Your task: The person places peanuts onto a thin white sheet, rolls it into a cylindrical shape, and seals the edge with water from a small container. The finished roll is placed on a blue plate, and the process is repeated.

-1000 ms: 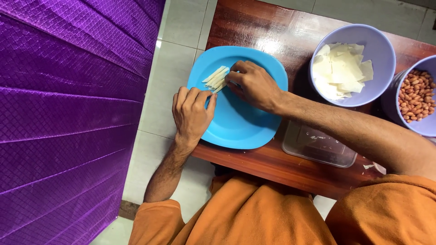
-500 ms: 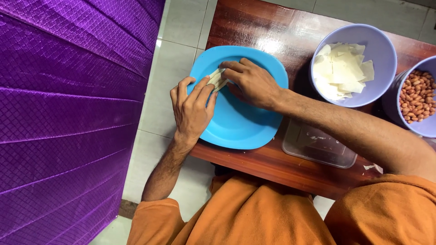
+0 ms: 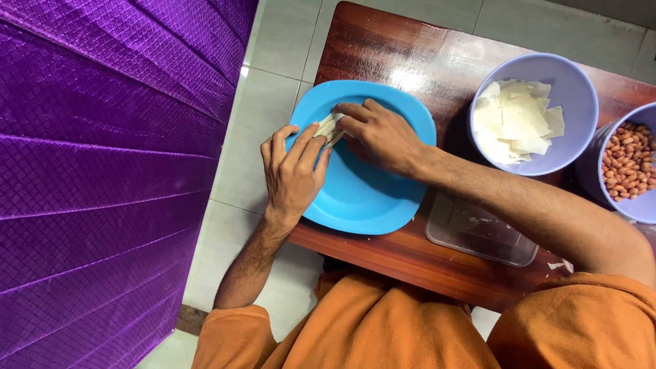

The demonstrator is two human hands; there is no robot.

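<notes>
Pinching a pale folded dough wrapper [image 3: 329,129] between them, left hand [image 3: 294,172] and right hand [image 3: 380,135] close their fingers on it over the blue plate's [image 3: 362,198] far left rim. Right of the plate: lavender bowl of wrappers [image 3: 533,113], then a bowl of peanuts [image 3: 627,162]. A clear lid [image 3: 482,232] lies at the plate's near right.

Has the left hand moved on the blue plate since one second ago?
Yes. The left hand has slid further along the blue plate rim toward the pale wrapper, and its fingers now touch the wrapper.
</notes>
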